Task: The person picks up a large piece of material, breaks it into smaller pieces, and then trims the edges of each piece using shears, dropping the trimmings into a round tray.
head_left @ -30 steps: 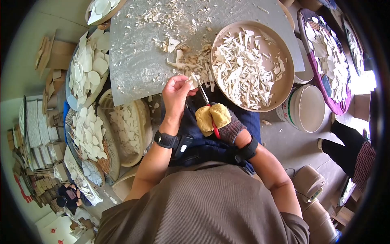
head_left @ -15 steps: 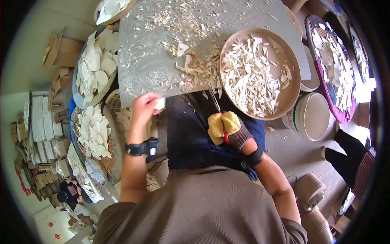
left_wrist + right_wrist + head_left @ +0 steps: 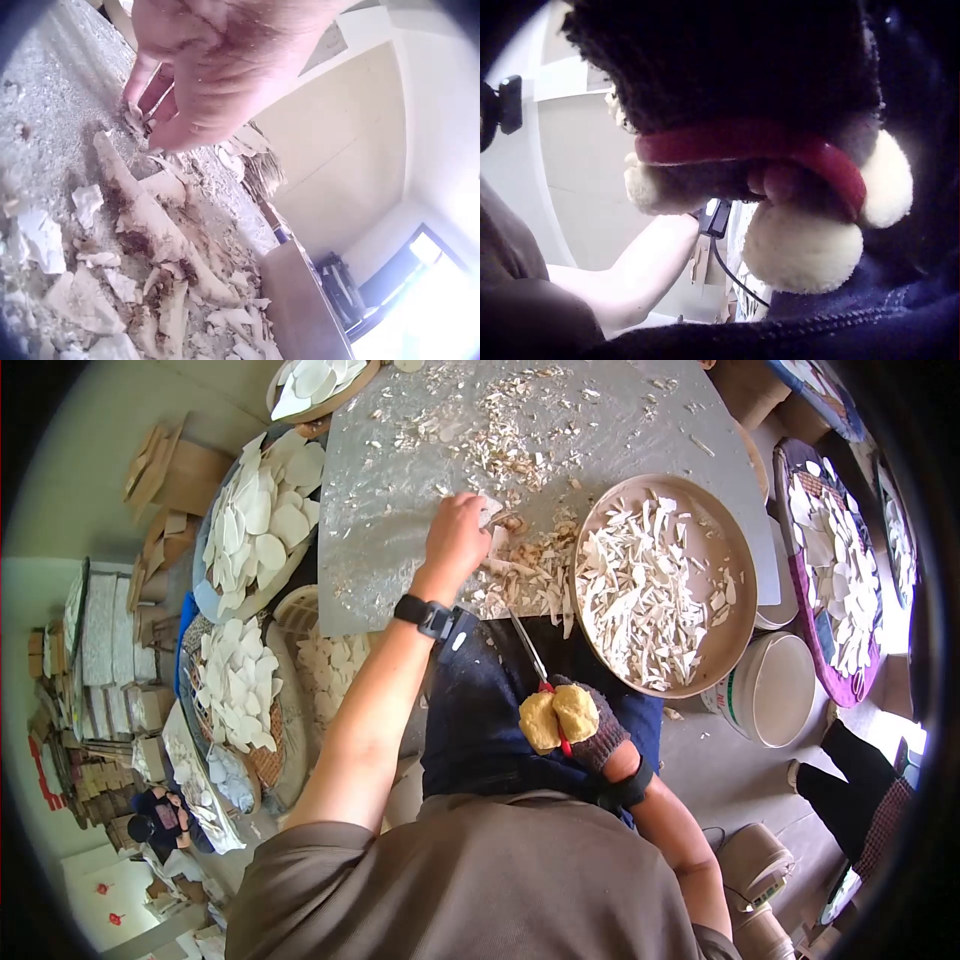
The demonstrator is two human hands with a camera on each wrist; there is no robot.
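Over the table (image 3: 375, 560), my bare left hand (image 3: 458, 540) bends its fingers down to a whitish flake (image 3: 489, 510) beside the scrap pile. In the left wrist view, thumb and fingertips close about a small pale flake (image 3: 135, 118), partly hidden by the hand. My right hand (image 3: 590, 722), in a dark knitted glove with yellow padded fingers, grips scissors above my lap. Their red handle (image 3: 817, 161) loops through the hand; the metal blades (image 3: 528, 643) point toward the table edge.
A round tray (image 3: 745, 615) of white slivers overhangs the table's near right corner. Shavings and brown scraps (image 3: 525, 575) litter the tabletop. Left stand trays of white slices (image 3: 240, 680) and a basket (image 3: 298, 610); right, a white bucket (image 3: 775, 695) and a person's legs (image 3: 850, 780).
My left hand carried a white slice left toward the basket, then came back over the table without it, to another flake. The right hand keeps the scissors over my lap.
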